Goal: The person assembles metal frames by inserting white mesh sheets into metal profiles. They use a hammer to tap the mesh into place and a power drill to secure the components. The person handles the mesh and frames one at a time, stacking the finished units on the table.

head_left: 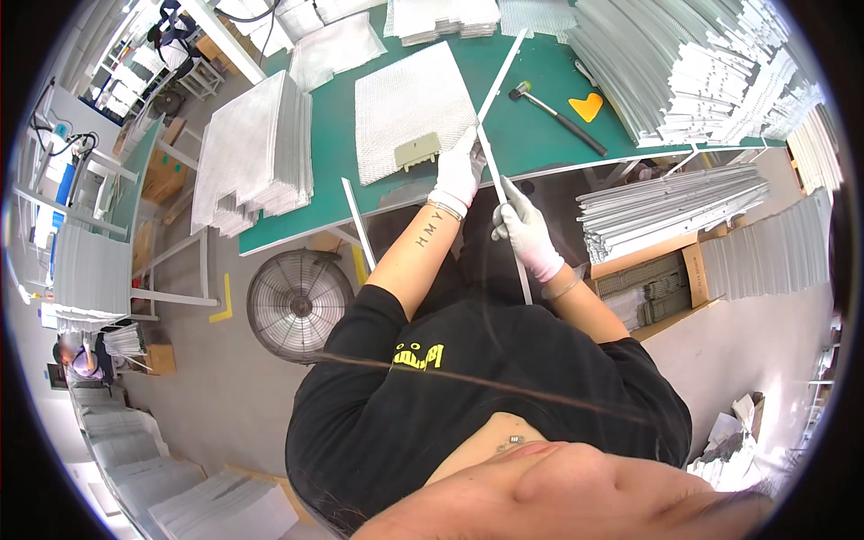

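Both my hands wear white gloves. My left hand (461, 169) is closed at the upper end of a long, thin white metal strip (496, 176), at the table's front edge. Lower down, my right hand (525, 234) grips the same strip, which slants toward my body. A second thin strip (503, 76) runs from that upper end toward the far side; whether the two are joined I cannot tell. Left of my left hand lies a silvery mesh panel (409, 99) with a notched beige-green plate (417, 151) on its near edge.
The green table (337, 117) also bears a stack of mesh panels (250, 148), a hammer (560, 119), a yellow heart-shaped piece (586, 107) and piled strips (720, 81). Bundled strips (670, 211) lie above a cardboard box (698, 274) at right. A floor fan (301, 306) stands at left.
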`<state>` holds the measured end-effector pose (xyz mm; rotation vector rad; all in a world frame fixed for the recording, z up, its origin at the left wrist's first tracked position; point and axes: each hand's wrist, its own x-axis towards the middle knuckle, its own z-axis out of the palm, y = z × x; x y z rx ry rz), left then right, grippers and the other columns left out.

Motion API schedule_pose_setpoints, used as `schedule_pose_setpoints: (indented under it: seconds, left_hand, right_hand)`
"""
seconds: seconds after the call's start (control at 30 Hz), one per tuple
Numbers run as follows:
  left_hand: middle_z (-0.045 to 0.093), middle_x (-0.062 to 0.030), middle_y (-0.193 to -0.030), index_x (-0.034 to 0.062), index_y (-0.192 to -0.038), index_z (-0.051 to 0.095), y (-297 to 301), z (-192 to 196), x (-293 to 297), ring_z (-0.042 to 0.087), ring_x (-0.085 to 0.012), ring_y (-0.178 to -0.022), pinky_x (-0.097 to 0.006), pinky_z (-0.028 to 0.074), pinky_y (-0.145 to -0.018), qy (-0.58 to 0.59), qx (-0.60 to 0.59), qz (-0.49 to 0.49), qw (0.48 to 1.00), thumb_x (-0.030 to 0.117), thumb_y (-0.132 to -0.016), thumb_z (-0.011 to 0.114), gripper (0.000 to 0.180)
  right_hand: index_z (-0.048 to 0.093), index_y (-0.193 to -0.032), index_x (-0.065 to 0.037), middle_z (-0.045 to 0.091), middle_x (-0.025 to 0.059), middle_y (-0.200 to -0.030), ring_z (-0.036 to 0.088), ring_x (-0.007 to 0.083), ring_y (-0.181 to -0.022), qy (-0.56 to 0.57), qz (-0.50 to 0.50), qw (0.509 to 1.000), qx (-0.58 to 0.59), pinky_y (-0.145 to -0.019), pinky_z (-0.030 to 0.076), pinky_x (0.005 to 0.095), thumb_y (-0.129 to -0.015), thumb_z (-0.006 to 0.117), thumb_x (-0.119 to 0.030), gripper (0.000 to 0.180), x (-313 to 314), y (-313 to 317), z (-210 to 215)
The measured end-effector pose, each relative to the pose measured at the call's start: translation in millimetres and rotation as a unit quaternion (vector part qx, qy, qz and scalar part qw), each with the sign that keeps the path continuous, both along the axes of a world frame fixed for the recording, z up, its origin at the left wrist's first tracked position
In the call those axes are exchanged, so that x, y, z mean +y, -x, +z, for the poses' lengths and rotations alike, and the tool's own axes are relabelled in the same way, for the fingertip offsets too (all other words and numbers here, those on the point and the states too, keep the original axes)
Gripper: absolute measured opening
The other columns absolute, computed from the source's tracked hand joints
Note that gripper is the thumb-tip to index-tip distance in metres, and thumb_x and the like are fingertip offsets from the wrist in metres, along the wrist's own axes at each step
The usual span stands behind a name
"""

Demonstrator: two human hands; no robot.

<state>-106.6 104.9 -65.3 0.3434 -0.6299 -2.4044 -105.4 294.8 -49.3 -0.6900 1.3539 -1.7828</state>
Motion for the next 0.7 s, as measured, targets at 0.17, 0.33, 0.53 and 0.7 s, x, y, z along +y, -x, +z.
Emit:
schedule_pose_setpoints:
  seconds: [0.17, 0.33, 0.53, 0.7]
  left_hand:
    - [0.064, -0.0116, -0.114, 0.0008, -0.118, 0.060, -4.5, -5.9, -7.1, 0.059, -0.0257, -0.108, -0.040, 0.049, -0.097, -0.042, -0.006, 0.011, 0.999, 0.014, -0.099, 0.061, 0.024]
    - [0.062, -0.0115, -0.119, 0.0038, -0.123, 0.059, -18.0, 1.2, 17.5, 0.057, -0.0259, -0.115, -0.042, 0.045, -0.105, 0.055, 0.001, -0.033, 0.998, 0.019, -0.102, 0.057, 0.027]
    - [0.033, -0.0198, -0.158, -0.0022, -0.153, 0.027, -108.4, 43.8, 53.9, 0.034, -0.0335, -0.144, -0.043, 0.029, -0.119, 0.013, -0.069, -0.176, 0.982, 0.051, -0.101, 0.053, 0.078]
    - [0.055, -0.0173, -0.140, -0.0024, -0.139, 0.052, -205.9, 11.9, -83.7, 0.050, -0.0291, -0.131, -0.043, 0.037, -0.112, 0.530, -0.437, 0.166, 0.707, 0.029, -0.100, 0.055, 0.050]
  right_hand:
    - [0.026, -0.157, -0.006, 0.057, 0.0058, -0.078, 0.053, 0.0108, -0.059, -0.095, 0.076, 0.988, 0.095, -0.060, 0.051, 0.0260, -0.104, 0.041, -0.008, 0.055, -23.3, 33.0, 27.8]
    - [0.044, -0.146, 0.000, 0.063, 0.0159, -0.121, 0.059, 0.0221, -0.109, -0.105, 0.045, 0.953, 0.280, -0.097, 0.046, 0.0327, -0.103, 0.048, -0.027, 0.051, -97.8, 101.9, 24.6]
    - [0.060, -0.119, -0.001, 0.064, 0.0071, -0.101, 0.059, 0.0127, -0.079, -0.191, 0.152, 0.947, 0.209, -0.069, 0.053, 0.0298, -0.098, 0.062, -0.029, 0.035, -124.4, 100.9, 48.2]
    - [0.053, -0.117, -0.002, 0.051, -0.0009, -0.082, 0.050, 0.0073, -0.069, -0.059, 0.144, 0.988, 0.010, -0.068, 0.052, 0.0296, -0.098, 0.061, -0.021, 0.028, -119.8, 103.6, 25.6]
